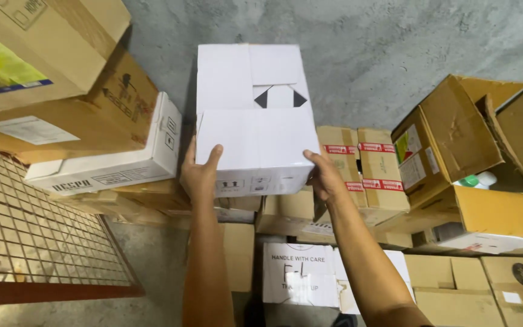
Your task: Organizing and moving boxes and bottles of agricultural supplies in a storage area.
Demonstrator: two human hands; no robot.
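A white cardboard box (255, 115) stands against the grey wall on top of a stack of brown cartons. My left hand (199, 172) grips its lower left corner, thumb on the front face. My right hand (325, 175) grips the lower right corner, fingers wrapped around the side. Both forearms reach up from the bottom of the view. The box's top flaps are closed, with two black triangle marks on the top.
Stacked brown and white cartons (110, 163) lean at the left above a wire mesh panel (31, 236). Taped brown boxes (364, 169) sit to the right, and an open carton (455, 145) with bottles. More boxes (298, 272) lie below.
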